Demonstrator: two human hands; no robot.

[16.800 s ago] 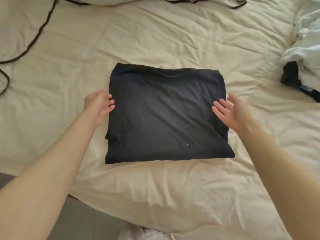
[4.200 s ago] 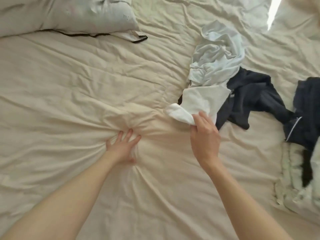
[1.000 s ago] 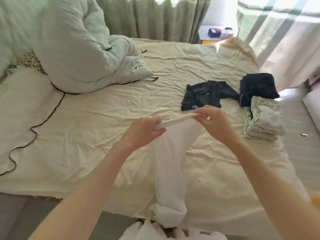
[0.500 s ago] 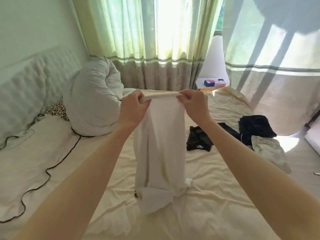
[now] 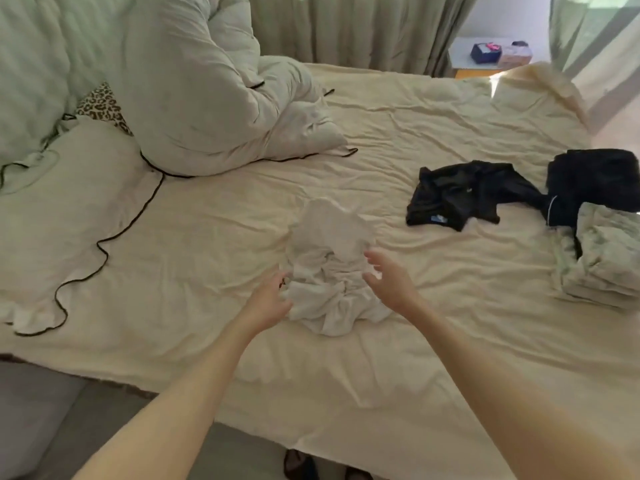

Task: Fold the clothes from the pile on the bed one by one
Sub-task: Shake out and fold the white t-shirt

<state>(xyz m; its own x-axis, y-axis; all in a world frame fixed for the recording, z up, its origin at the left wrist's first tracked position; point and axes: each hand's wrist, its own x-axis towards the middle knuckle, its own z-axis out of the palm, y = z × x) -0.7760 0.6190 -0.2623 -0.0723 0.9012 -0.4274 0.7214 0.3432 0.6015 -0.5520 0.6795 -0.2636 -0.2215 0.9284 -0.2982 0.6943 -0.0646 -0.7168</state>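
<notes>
Both hands, left hand (image 5: pixel 268 303) and right hand (image 5: pixel 389 284), hover loose-fingered, holding nothing, beside a crumpled white garment (image 5: pixel 332 268) on the bed (image 5: pixel 207 237); spreading it flat likely comes next.

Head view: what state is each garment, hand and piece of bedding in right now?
white garment: crumpled heap, unfolded, on the bed sheet
left hand: fingers touching the heap's edge
right hand: open, over the heap
black garment: unfolded, spread loosely
dark folded garment: folded
pale folded garment: folded, stacked
duvet: bunched up
</notes>
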